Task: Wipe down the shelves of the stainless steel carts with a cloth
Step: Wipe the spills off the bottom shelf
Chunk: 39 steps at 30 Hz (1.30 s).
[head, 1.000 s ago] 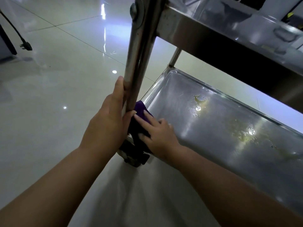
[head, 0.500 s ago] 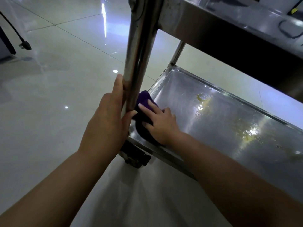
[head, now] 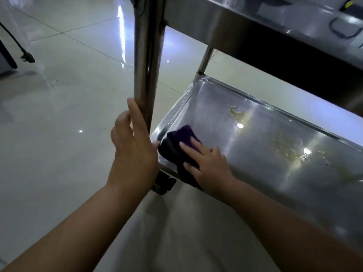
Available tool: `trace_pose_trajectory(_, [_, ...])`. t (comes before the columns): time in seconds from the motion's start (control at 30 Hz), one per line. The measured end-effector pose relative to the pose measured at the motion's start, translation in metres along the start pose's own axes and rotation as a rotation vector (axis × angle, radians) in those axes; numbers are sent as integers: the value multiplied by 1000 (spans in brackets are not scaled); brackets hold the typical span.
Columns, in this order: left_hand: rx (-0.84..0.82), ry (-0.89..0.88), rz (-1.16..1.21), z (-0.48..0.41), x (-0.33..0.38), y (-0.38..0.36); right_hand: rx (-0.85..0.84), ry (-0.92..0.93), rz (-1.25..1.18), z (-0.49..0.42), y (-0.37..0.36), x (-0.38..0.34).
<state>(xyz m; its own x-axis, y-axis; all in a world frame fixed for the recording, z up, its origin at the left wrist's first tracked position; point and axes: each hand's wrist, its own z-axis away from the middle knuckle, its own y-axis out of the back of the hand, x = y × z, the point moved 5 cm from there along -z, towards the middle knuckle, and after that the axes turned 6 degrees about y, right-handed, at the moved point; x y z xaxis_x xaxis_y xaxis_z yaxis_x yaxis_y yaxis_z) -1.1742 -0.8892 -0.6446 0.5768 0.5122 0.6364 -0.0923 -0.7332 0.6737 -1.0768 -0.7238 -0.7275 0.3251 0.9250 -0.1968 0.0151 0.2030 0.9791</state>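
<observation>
A stainless steel cart fills the right side. Its lower shelf [head: 255, 193] is a shallow tray with yellowish smears [head: 286, 152] across the middle. A dark purple cloth [head: 181, 135] lies in the shelf's near left corner. My right hand [head: 211, 168] presses down on the cloth with straight, spread fingers. My left hand [head: 133, 152] holds the cart's upright corner post [head: 147, 55] low down, with the thumb on the post's right side by the cloth.
The cart's upper shelf [head: 255, 22] overhangs the lower one at the top right. A black caster [head: 164, 184] sits under the near corner. A black cable with a plug [head: 26, 56] lies on the glossy tiled floor at the far left.
My right hand has slid the cloth from the corner by the post further onto the lower shelf, to the right. My left hand has stayed on the post, its fingers now straighter.
</observation>
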Motion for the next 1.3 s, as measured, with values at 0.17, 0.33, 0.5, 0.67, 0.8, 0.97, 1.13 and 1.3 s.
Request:
trace_pose_trajectory(0.17, [-109,-346,-377,44,13,-26,8,-164,33,37,25,76])
trace_pose_trajectory(0.33, [-460,-488,-487,61,34,-78,50,-732,-82,46,28,121])
trace_pose_trajectory(0.5, [-564,-522,-489,54,43,-95,16,-183,8,35,14,67])
trace_pose_trajectory(0.67, [-639,-420,-439,46,31,-107,-23,-298,55,49,30,146])
trace_pose_trajectory(0.8, [-620,-403,-483,44,36,-112,83,-888,-85,47,35,191])
trace_pose_trajectory(0.97, [-610,-398,-527,42,39,-113,38,-459,-3,0,21,115])
trace_pose_trajectory(1.13, [-609,-377,-497,44,35,-112,13,-232,27,12,23,113])
trace_pose_trajectory(1.3, [-558,-348,-508,47,37,-114,53,-751,-90,36,35,168])
